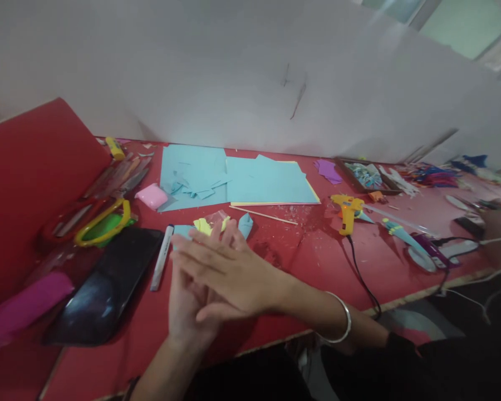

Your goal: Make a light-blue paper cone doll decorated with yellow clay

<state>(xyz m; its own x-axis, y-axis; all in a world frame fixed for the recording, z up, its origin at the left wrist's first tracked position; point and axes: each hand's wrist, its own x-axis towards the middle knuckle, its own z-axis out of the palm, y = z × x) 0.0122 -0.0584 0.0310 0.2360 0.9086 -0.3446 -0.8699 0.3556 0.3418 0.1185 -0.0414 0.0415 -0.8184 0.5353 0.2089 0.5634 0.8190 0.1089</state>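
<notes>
My right hand lies across my left hand palm to palm, with its fingers stretched out flat. The left hand is underneath, palm turned up, its fingers partly covered. Whatever may be between the palms is hidden. Just beyond the fingertips are a soft yellow lump with clear wrapping and a small light-blue rolled paper piece. A white marker with a dark cap lies left of the hands.
A black phone-like slab, yellow-rimmed tape roll or handle and pink packet lie left. Light-blue paper sheets and a thin stick lie beyond. A yellow glue gun with a cord and a tray stand right.
</notes>
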